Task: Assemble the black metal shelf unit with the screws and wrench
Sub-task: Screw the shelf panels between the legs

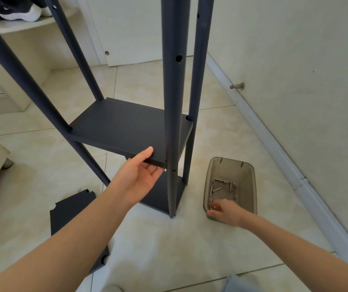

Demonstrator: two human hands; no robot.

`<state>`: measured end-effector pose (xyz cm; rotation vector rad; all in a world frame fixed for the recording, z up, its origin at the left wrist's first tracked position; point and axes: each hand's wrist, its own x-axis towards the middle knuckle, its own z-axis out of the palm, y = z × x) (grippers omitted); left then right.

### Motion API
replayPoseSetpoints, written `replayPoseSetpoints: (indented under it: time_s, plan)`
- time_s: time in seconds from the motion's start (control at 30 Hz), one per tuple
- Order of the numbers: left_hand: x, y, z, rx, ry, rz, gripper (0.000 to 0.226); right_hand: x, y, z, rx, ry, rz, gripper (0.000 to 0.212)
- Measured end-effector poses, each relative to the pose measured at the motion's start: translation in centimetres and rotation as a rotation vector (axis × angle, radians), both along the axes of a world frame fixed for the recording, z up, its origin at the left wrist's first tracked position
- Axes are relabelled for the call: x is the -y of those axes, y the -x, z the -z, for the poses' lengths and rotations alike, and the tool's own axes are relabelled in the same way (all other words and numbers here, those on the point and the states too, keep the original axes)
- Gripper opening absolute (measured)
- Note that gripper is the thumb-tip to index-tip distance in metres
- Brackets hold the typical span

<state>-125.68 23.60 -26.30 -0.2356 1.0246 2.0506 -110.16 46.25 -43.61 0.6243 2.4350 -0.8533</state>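
left grip [139, 175] pinches the near edge of the middle shelf [122, 127], thumb on top, fingers under | right grip [224, 211] curled among screws [221, 186] in bin [251, 186] on floor [168, 249], right of shelf unit [174, 81]; pinching one: cannot tell

Tile floor [168, 249]: shelf unit [126, 125], tub [232, 167], loose panel [69, 216]

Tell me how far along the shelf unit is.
Done: four posts stand with the bottom shelf seated near the floor. In hand: the left grip holds the middle shelf by its front edge while the right grip reaches among the screws in the tray. Left: fastening that shelf, plus the spare panel lying on the floor; open holes remain higher up.
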Motion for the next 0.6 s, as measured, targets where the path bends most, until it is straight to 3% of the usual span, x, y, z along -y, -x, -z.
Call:
replayPoseSetpoints:
  time_s: [0.23, 0.33, 0.6]
  plan:
    - [0.1, -0.3, -0.2, -0.005, -0.01, 0.008, 0.019, 1.4, -2.2, 0.4, 0.039, 0.076, -0.115, 0.048]
    - [0.2, -0.4, -0.2, -0.01, -0.033, 0.012, 0.022, 1.7, -2.8, 0.5, 0.055, 0.11, -0.142, 0.05]
    - [0.2, -0.4, -0.3, -0.008, -0.044, 0.004, 0.036, 0.3, -1.8, 1.2, 0.046, 0.149, 0.05, 0.016]
